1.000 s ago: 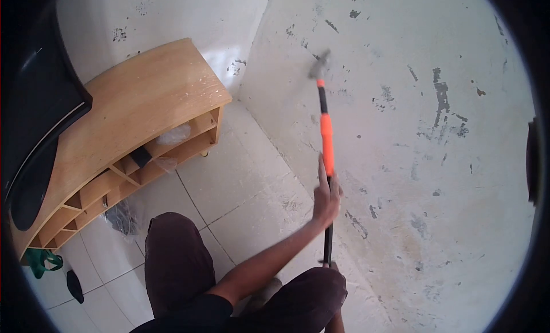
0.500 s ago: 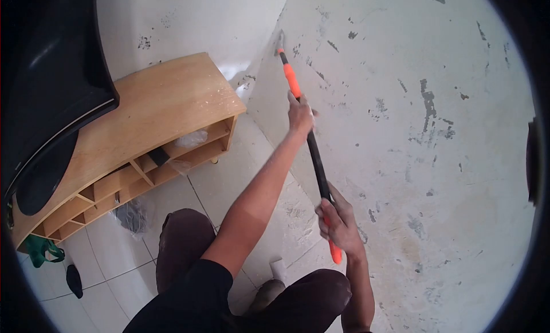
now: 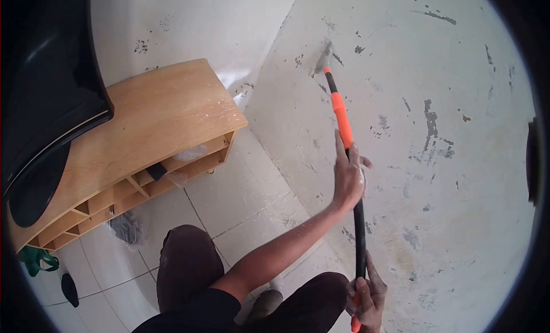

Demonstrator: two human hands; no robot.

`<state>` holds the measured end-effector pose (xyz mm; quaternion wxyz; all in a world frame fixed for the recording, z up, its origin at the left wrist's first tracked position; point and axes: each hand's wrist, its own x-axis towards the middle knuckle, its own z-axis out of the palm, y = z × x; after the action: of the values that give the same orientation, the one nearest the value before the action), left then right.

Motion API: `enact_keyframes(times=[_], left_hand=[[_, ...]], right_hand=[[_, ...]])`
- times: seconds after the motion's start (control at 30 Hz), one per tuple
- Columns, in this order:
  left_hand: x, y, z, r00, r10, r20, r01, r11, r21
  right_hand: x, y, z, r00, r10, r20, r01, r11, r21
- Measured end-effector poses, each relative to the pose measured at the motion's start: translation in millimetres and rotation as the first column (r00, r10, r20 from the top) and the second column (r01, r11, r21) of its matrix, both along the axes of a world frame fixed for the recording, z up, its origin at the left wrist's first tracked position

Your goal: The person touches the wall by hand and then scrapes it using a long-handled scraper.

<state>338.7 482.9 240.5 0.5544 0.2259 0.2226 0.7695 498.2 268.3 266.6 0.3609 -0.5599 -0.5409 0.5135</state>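
A long-handled scraper (image 3: pixel 360 235) with a black pole and orange grips is in both my hands. Partway up the pole, my left hand (image 3: pixel 349 178) is closed round it just below the upper orange grip, some fingers stretched along the shaft. My right hand (image 3: pixel 368 298) grips the lower end, where orange shows between and below the fingers. The scraper's flat head (image 3: pixel 324 57) lies against the pale wall (image 3: pixel 389 207), near dark scratches and chipped patches.
A wooden cabinet (image 3: pixel 172 98) with open compartments stands on the left, plastic bags inside. A large black glossy object (image 3: pixel 51 75) rests on it. A green bag (image 3: pixel 39 259), a dark shoe-like item (image 3: pixel 70 290) and a plastic-wrapped bundle (image 3: pixel 126 229) are on the tiled floor (image 3: pixel 246 218).
The scraper's head has shifted right and slightly down across the wall, away from the corner. Both hands have moved down and to the right with the pole, which now stands more upright in view.
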Motion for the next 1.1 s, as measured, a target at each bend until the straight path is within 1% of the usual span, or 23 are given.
enact_keyframes(times=[0.03, 0.13, 0.17, 0.2, 0.27, 0.33, 0.37, 0.43, 0.47, 0.5, 0.53, 0.57, 0.63, 0.7, 0.73, 0.8, 0.83, 0.9, 0.93, 1.0, 1.1], left_hand=[[-9, 10, -1, 0.999, 0.053, -0.008, -0.053, 0.999, -0.001], [-47, 44, -2, 0.995, 0.099, -0.024, -0.100, 0.995, -0.018], [-62, 54, -2, 0.993, 0.111, -0.051, -0.113, 0.993, -0.028], [-77, 63, -3, 0.989, 0.122, -0.078, -0.125, 0.991, -0.040], [-107, 85, -8, 0.988, 0.139, -0.063, -0.143, 0.989, -0.048], [-135, 101, -12, 0.991, 0.127, -0.044, -0.129, 0.990, -0.048], [-144, 106, -15, 0.991, 0.126, -0.039, -0.128, 0.990, -0.052], [-152, 109, -21, 0.982, 0.154, -0.107, -0.158, 0.987, -0.032], [-145, 104, -22, 0.984, 0.144, -0.101, -0.149, 0.988, -0.039], [-138, 100, -22, 0.985, 0.147, -0.094, -0.153, 0.986, -0.061], [-134, 98, -20, 0.983, 0.157, -0.091, -0.164, 0.983, -0.076], [-125, 92, -21, 0.984, 0.155, -0.092, -0.162, 0.984, -0.079], [-96, 70, -30, 0.985, 0.159, -0.069, -0.159, 0.987, 0.004], [-71, 39, -30, 0.995, 0.099, -0.004, -0.099, 0.995, -0.013], [-58, 26, -31, 0.997, 0.082, 0.015, -0.081, 0.996, -0.023], [-32, 5, -34, 0.997, 0.061, 0.044, -0.059, 0.997, -0.042], [-20, -4, -35, 0.997, 0.033, 0.073, -0.028, 0.998, -0.057], [-11, -13, -34, 0.994, 0.007, 0.105, 0.001, 0.997, -0.079], [-9, -16, -33, 0.995, -0.005, 0.096, 0.014, 0.995, -0.100], [-10, -16, -31, 0.996, -0.018, 0.090, 0.030, 0.991, -0.128], [-22, -6, -34, 0.992, -0.017, 0.123, 0.031, 0.994, -0.106]], right_hand=[[-8, 7, 0, 1.000, -0.003, 0.005, 0.003, 1.000, -0.003], [-41, 43, 6, 0.989, 0.123, 0.088, -0.122, 0.992, -0.018], [-54, 53, 9, 0.982, 0.168, 0.082, -0.166, 0.985, -0.038], [-67, 63, 9, 0.981, 0.174, 0.087, -0.171, 0.984, -0.042], [-93, 84, 1, 0.955, 0.248, 0.165, -0.257, 0.966, 0.037], [-113, 103, -15, 0.937, 0.308, 0.166, -0.330, 0.935, 0.127], [-125, 105, -15, 0.941, 0.304, 0.149, -0.322, 0.940, 0.117], [-129, 108, -27, 0.945, 0.294, 0.143, -0.312, 0.942, 0.123], [-127, 106, -30, 0.951, 0.280, 0.130, -0.296, 0.946, 0.132], [-123, 103, -28, 0.959, 0.267, 0.095, -0.276, 0.956, 0.098], [-117, 98, -24, 0.959, 0.266, 0.095, -0.275, 0.956, 0.099], [-108, 86, -19, 0.964, 0.248, 0.094, -0.254, 0.965, 0.060], [-89, 61, -17, 0.976, 0.204, 0.074, -0.204, 0.979, -0.003], [-69, 32, -21, 0.986, 0.128, 0.104, -0.125, 0.992, -0.034], [-62, 19, -19, 0.986, 0.126, 0.109, -0.123, 0.992, -0.037], [-48, -3, -16, 0.987, 0.052, 0.155, -0.043, 0.997, -0.064], [-37, -14, -16, 0.986, 0.048, 0.160, -0.037, 0.997, -0.072], [-21, -25, -17, 0.986, 0.014, 0.168, -0.022, 0.999, 0.048], [-17, -24, -18, 0.985, 0.013, 0.171, -0.020, 0.999, 0.041], [-16, -21, -19, 0.968, 0.071, 0.242, -0.075, 0.997, 0.009], [-23, -8, -23, 0.963, 0.043, 0.265, -0.048, 0.999, 0.013]])
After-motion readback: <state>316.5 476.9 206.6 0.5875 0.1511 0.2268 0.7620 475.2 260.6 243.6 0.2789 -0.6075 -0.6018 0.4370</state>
